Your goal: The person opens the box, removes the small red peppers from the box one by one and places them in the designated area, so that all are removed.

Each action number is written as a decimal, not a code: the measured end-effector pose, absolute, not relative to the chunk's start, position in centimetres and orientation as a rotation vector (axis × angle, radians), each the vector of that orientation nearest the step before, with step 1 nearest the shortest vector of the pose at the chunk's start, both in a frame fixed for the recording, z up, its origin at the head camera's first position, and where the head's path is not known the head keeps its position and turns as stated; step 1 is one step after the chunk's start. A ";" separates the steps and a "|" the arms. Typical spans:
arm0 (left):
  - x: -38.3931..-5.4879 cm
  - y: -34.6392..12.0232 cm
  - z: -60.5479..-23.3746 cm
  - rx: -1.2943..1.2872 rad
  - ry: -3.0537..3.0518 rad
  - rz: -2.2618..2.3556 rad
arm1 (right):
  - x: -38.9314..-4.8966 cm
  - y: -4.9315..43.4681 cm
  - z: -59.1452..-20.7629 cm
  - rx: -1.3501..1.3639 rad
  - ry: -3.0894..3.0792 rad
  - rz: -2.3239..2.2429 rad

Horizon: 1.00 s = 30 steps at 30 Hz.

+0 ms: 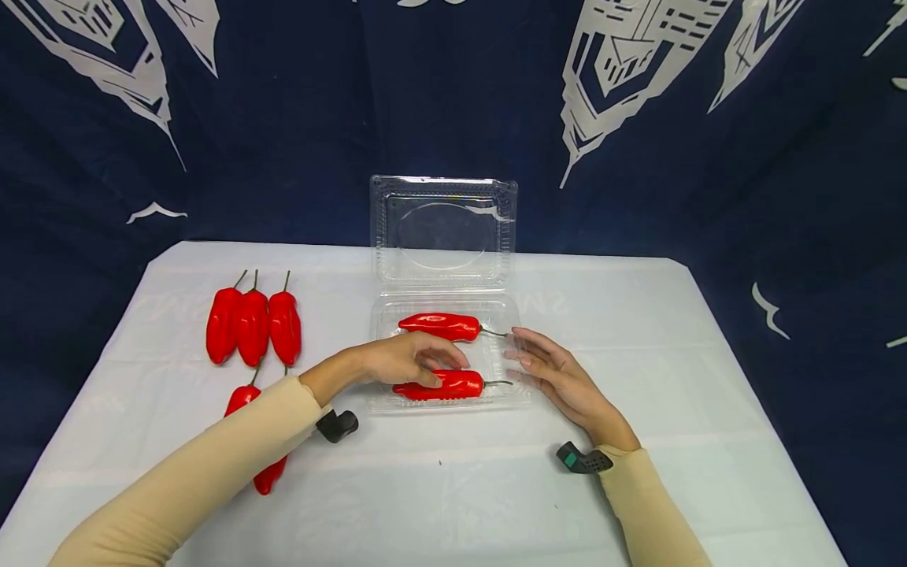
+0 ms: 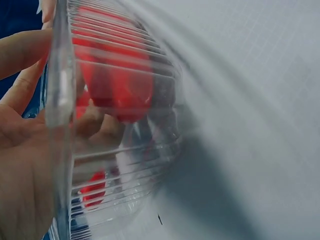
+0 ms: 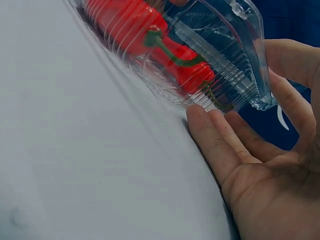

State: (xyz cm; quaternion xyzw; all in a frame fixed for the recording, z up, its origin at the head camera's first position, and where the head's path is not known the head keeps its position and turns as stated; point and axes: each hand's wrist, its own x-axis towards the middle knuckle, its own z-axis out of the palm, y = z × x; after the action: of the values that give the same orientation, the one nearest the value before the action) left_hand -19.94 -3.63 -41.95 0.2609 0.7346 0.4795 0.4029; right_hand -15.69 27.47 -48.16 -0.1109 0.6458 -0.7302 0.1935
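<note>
A clear plastic clamshell box (image 1: 383, 405) lies on the table with its lid (image 1: 442, 272) raised at the back. Two red chili peppers lie crosswise in its base, the far pepper (image 1: 441, 325) and the near pepper (image 1: 457, 384), stems to the right. My left hand (image 1: 404, 362) reaches over the left rim, its fingers loosely bent above the near pepper and a fingertip touching it. The box wall partly covers that hand in the left wrist view. My right hand (image 1: 563, 382) stands at the box's right side, its fingers (image 3: 212, 142) extended against the wall.
At the left, three red peppers (image 1: 253, 327) lie side by side on the white table (image 1: 439, 504). Closer to me, more red peppers (image 1: 242, 398) are partly hidden beneath my left forearm. A dark blue patterned cloth (image 1: 460, 118) hangs behind the table.
</note>
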 end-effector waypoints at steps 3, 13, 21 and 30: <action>-20.0 -3.5 -42.3 0.670 1.840 1.217 | -15.7 27.5 -48.2 -0.311 1.804 -2.056; -19.9 -3.2 -42.3 0.619 1.809 1.213 | -15.9 27.5 -48.4 -0.322 1.811 -2.050; -19.9 -3.1 -42.5 0.649 1.784 1.200 | -15.9 27.5 -48.2 -0.319 1.819 -2.046; -19.8 -2.9 -42.7 0.655 1.794 1.211 | -15.7 27.5 -48.2 -0.320 1.812 -2.043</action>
State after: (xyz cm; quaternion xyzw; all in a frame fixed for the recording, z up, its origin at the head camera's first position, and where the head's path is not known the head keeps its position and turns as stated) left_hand -19.83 -2.90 -42.73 0.2621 0.7178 0.4844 0.4259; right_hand -15.73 27.53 -48.18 -0.1140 0.6465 -0.7288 0.1947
